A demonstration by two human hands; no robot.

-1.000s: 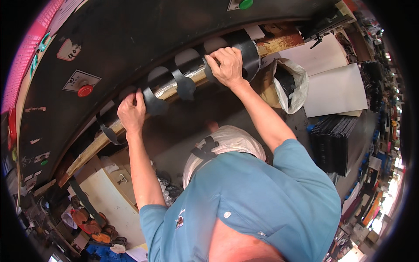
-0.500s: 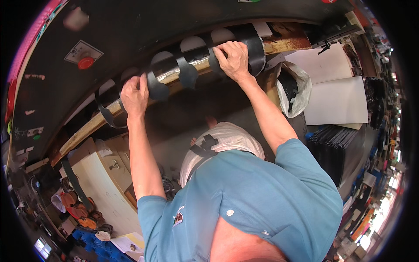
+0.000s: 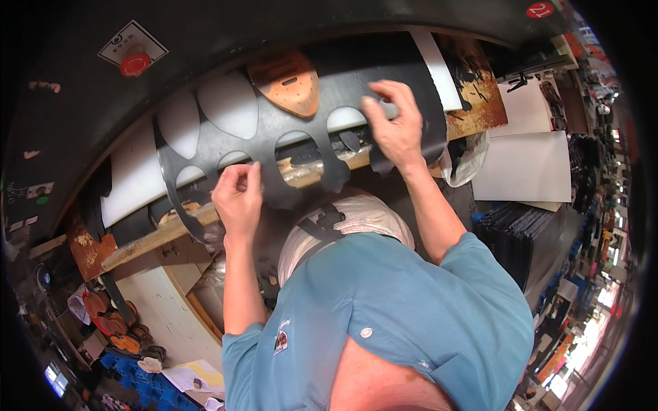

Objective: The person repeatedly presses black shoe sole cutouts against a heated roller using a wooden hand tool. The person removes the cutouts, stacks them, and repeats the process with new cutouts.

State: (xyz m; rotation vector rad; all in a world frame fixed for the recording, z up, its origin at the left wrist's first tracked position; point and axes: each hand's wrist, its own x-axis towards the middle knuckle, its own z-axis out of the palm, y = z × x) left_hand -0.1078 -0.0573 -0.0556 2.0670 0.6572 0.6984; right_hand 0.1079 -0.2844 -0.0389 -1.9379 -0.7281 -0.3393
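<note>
A black sheet (image 3: 349, 75) with several rounded cut-out holes lies over a white board (image 3: 130, 178), its front edge hanging past the board toward me. My left hand (image 3: 238, 198) is closed, thumb and fingers pinching the sheet's front strip between two holes. Above the sheet's right part is my right hand (image 3: 397, 127), slightly blurred, with thumb and fingers apart. A pale grey patch shows in its grip gap; I cannot tell what it is. An orange-brown pointed cutting die (image 3: 286, 81) with a slot rests on the sheet, between and beyond my hands.
A dark machine beam (image 3: 226, 34) with a red push button (image 3: 135, 64) spans the far side. At right are a whitish bag (image 3: 469, 161), white sheets (image 3: 524, 164) and a stack of black sheets (image 3: 517, 236). A pale cabinet (image 3: 161, 301) stands lower left.
The sheet, earlier mostly under the beam, now shows more fully with the die on it. My right hand has let go and shifted right; my left hand has moved right and nearer.
</note>
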